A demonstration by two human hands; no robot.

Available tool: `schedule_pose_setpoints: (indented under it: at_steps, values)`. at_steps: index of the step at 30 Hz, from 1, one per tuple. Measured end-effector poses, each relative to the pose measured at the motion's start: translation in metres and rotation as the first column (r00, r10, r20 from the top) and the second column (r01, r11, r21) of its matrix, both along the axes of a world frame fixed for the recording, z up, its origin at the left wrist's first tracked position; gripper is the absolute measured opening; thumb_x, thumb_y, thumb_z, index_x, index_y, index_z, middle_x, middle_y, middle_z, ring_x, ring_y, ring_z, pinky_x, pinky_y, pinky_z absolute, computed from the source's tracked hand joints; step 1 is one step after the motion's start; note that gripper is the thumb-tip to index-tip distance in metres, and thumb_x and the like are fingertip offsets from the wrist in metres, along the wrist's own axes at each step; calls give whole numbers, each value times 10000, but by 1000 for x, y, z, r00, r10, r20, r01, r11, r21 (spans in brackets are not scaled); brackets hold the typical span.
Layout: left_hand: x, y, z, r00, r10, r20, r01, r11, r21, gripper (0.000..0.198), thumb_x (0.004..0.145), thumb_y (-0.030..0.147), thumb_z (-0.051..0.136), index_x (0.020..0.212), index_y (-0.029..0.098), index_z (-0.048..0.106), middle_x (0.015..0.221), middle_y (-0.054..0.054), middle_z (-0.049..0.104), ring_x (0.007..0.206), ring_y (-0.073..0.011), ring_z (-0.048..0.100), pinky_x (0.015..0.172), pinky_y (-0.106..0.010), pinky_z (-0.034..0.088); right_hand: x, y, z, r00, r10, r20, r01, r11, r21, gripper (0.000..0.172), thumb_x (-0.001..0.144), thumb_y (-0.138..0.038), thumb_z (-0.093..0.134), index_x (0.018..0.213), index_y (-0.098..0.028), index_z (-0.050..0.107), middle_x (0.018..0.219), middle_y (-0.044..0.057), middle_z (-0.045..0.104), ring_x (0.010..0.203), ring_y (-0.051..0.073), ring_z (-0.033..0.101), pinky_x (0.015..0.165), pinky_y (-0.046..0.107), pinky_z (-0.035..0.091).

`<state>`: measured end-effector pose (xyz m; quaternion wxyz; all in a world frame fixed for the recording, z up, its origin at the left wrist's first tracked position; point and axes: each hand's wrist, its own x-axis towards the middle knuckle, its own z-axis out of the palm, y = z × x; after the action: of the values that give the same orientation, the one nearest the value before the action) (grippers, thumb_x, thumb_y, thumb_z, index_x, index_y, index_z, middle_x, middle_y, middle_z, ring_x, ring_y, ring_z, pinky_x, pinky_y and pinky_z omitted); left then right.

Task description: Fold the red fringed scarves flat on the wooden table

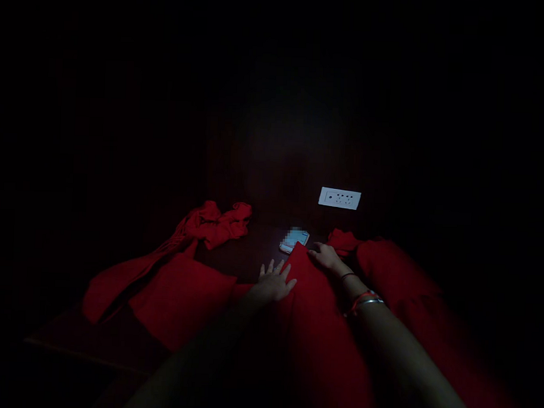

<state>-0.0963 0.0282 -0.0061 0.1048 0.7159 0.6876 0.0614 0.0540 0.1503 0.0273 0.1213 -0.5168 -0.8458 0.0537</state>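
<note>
A long red cloth [323, 325] stretches from the dark table up to a pointed far corner. My left hand [276, 282] lies on its left edge, palm down with the fingers spread. Near the far corner, my right hand [327, 256] has its fingers curled in at the right edge and pinches the cloth there; the fingertips are only partly visible in the dim light. Just beyond that corner lies a phone [294, 241] with a lit screen, partly blurred out.
More red fabric [184, 296] lies at the left, with a crumpled red bundle [220, 226] behind it. Another red fabric piece [394, 268] runs along the right. A white socket plate [339, 198] is on the back wall. The table's front edge [88, 357] shows at lower left; the surroundings are very dark.
</note>
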Motion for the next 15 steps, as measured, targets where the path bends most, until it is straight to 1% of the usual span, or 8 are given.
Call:
schedule_pose_setpoints:
  at_steps: [2, 4, 6, 8, 11, 15]
  values:
    - [0, -1, 0, 1000, 2, 2, -2, 1000, 3, 650, 754, 574, 96, 1294, 216, 143, 1356, -29, 78, 1212, -282, 27, 939, -488, 63, -7, 9, 5, 1000, -20, -13, 19, 998, -53, 347, 743, -301, 446, 1035, -134, 532, 1036, 83, 557, 942, 164, 506, 756, 195, 367]
    - [0, -2, 1, 1000, 5, 0, -5, 1000, 12, 648, 755, 572, 91, 1295, 216, 141, 1356, -27, 80, 1213, -278, 20, 940, -487, 63, -13, 19, 6, 998, -64, -16, 62, 991, -117, 268, 682, -260, 520, 895, -121, 603, 908, 89, 606, 842, 181, 549, 675, 209, 396]
    - [1, -3, 2, 1000, 5, -2, -5, 1000, 15, 645, 758, 570, 89, 1295, 217, 140, 1356, -23, 80, 1213, -276, 17, 942, -483, 62, -15, 27, 3, 994, -108, -31, 101, 979, -176, 185, 625, -212, 565, 759, -103, 630, 771, 88, 624, 740, 183, 567, 599, 216, 403]
    - [2, -4, 3, 1000, 9, -7, -9, 1000, 13, 639, 760, 566, 91, 1295, 219, 141, 1356, -22, 81, 1214, -273, 16, 945, -478, 58, -15, 35, -1, 987, -138, -78, 118, 969, -216, 126, 600, -192, 578, 680, -108, 627, 673, 60, 617, 675, 158, 563, 554, 200, 396]
    - [3, -4, 5, 1000, 21, -15, -21, 1000, 5, 638, 763, 559, 102, 1295, 210, 145, 1355, -29, 81, 1214, -273, 19, 948, -472, 62, -14, 41, -7, 965, -176, -194, 126, 961, -247, 104, 602, -188, 564, 658, -114, 611, 612, 33, 598, 616, 121, 543, 528, 183, 385]
    - [3, -4, 5, 999, 38, -14, -38, 999, 8, 651, 762, 558, 108, 1296, 189, 151, 1354, -46, 89, 1213, -277, 24, 948, -467, 72, -14, 35, -11, 895, -190, -403, 83, 960, -268, 183, 638, -187, 495, 781, -107, 576, 663, 31, 601, 570, 102, 532, 515, 189, 399]
